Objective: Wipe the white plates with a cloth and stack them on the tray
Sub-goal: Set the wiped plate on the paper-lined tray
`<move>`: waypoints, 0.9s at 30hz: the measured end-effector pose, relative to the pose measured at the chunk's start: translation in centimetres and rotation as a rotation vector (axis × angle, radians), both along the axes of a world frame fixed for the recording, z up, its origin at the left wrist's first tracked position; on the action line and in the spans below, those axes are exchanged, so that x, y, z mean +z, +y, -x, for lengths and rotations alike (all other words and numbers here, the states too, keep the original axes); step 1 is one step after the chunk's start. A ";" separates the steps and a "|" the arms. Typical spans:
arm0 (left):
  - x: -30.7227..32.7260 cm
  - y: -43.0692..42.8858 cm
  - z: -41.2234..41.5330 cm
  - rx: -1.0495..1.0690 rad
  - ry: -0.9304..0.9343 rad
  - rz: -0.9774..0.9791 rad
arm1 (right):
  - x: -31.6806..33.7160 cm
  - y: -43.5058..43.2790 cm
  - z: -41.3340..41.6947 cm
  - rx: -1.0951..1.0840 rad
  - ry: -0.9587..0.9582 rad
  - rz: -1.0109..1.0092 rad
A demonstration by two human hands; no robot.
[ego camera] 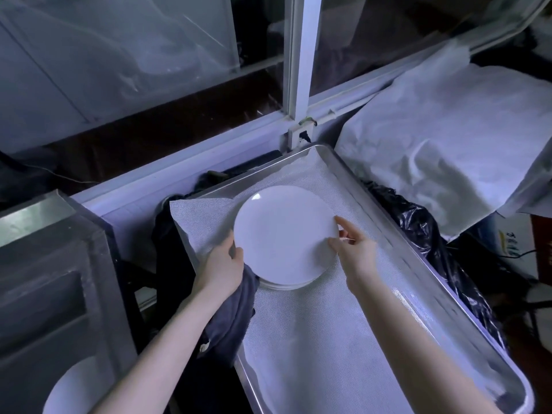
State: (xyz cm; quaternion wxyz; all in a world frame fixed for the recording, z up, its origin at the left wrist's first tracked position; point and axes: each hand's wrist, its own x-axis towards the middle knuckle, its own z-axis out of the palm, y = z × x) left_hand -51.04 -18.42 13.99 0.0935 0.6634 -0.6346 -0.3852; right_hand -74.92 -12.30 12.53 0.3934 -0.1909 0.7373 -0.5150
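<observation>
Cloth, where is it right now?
Head view, left of centre: the dark cloth hangs from the left hand, over the left edge of the tray, beside the white plate held atop the stack.

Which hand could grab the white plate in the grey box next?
Probably the left hand: it is on the same side as the grey box, nearer that white plate. The right hand, pinching the top plate, would have to reach across. The left also grips the dark cloth, though.

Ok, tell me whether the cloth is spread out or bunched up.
Bunched up: the dark cloth hangs in crumpled folds from under the left hand, at the tray's left edge.
</observation>
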 end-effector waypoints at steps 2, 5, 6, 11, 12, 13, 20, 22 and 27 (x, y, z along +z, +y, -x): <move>-0.1 0.0 0.0 0.003 -0.010 -0.013 | -0.2 0.0 -0.1 0.007 0.033 0.003; 0.0 -0.3 0.0 -0.001 -0.036 -0.040 | -0.3 0.0 -0.1 0.024 0.077 -0.001; 0.1 -0.4 -0.1 -0.006 -0.035 -0.052 | -0.3 0.1 -0.1 0.034 0.091 -0.004; 1.3 -0.2 -1.4 -0.081 0.020 -0.132 | -0.3 0.7 -0.5 0.062 0.114 -0.025; 1.4 0.1 -1.8 -0.095 0.023 -0.145 | -0.3 0.8 -0.6 0.068 0.115 -0.027; 1.5 0.5 -2.2 -0.092 0.031 -0.148 | -0.2 0.9 -0.7 0.071 0.117 -0.033; 3.1 2.3 -4.7 0.064 0.170 -0.083 | 1.2 1.1 -1.8 0.055 0.236 -0.113; 3.8 3.1 -5.8 0.112 0.234 -0.054 | 2.1 1.6 -2.9 0.047 0.345 -0.087; 5.6 5.6 -10.5 0.300 0.456 0.001 | 5.0 2.9 -8.0 0.270 0.455 0.104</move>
